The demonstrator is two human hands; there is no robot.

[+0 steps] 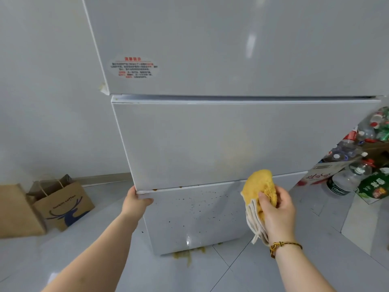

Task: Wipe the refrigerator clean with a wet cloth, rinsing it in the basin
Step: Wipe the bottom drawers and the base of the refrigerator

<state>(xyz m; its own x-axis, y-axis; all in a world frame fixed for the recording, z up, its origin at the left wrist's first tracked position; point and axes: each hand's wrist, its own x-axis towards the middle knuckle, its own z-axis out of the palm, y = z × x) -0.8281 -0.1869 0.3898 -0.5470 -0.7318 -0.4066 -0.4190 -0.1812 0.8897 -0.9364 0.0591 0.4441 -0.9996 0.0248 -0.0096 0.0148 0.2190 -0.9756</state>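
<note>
A tall white refrigerator (221, 140) with three stacked doors fills the head view. Its bottom door (195, 220) is speckled with small dark spots, and brown stains sit along the seam above it. My left hand (135, 200) grips the lower left corner of the middle door. My right hand (275, 209) holds a bunched yellow and white cloth (260, 187) in front of the right side of the bottom door. No basin is in view.
A yellow-brown spill (187, 255) lies on the floor tiles under the refrigerator. Two brown paper bags (61, 203) stand at the left by the wall. A pile of empty plastic bottles and cartons (357, 163) sits at the right.
</note>
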